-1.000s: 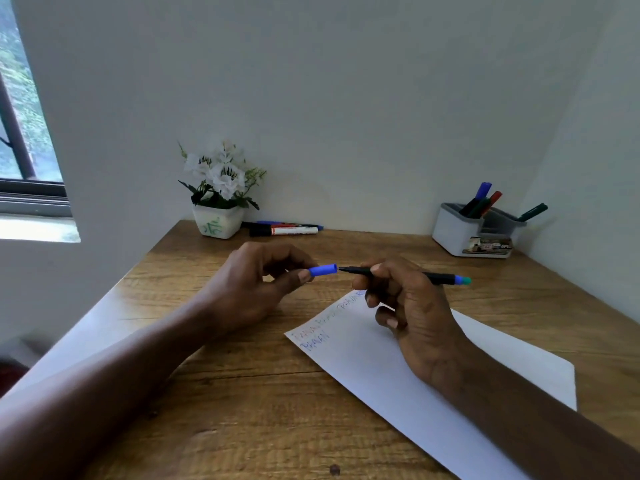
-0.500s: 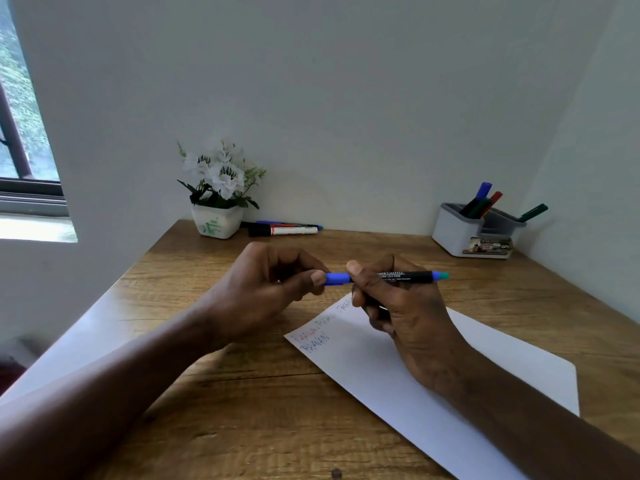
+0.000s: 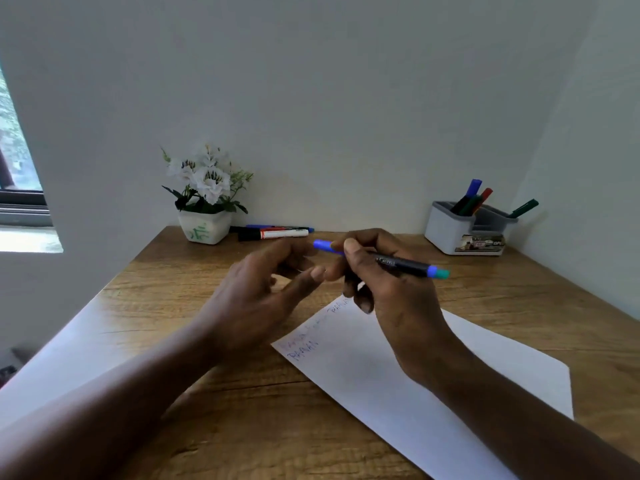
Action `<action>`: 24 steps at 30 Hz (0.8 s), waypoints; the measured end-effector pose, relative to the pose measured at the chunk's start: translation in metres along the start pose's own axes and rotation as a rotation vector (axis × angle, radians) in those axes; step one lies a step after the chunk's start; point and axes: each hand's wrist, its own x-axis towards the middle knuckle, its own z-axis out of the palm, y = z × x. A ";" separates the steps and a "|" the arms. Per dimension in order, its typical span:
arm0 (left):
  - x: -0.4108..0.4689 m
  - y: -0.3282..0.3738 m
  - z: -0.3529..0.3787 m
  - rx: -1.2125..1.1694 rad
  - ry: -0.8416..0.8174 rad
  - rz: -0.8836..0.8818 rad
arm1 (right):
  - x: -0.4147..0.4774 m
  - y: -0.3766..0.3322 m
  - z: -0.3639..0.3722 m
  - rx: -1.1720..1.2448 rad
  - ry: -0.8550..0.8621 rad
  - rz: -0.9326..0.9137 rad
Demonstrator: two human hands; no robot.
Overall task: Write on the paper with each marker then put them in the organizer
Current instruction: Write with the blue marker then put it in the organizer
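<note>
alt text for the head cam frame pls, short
The right hand holds a capped blue marker above a sheet of paper with some writing, while the left hand hovers open beside the cap. A grey organizer holding several markers stands at the desk's far right; a flower pot and two loose markers sit far left.

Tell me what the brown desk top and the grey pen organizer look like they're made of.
Brown desk top: wood or wood-look laminate, with visible grain streaks and a soft sheen; which one is unclear. Grey pen organizer: probably moulded plastic, with smooth, matte, uniform walls and rounded corners.
</note>
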 end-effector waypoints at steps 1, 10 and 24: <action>0.000 -0.003 -0.001 0.171 -0.052 -0.015 | 0.000 0.001 -0.001 -0.061 0.007 -0.066; 0.008 -0.007 0.004 0.592 -0.455 -0.179 | 0.008 0.001 -0.020 -0.172 -0.126 0.069; 0.014 -0.009 0.005 0.621 -0.559 -0.065 | 0.055 0.012 -0.128 -0.415 0.518 -0.130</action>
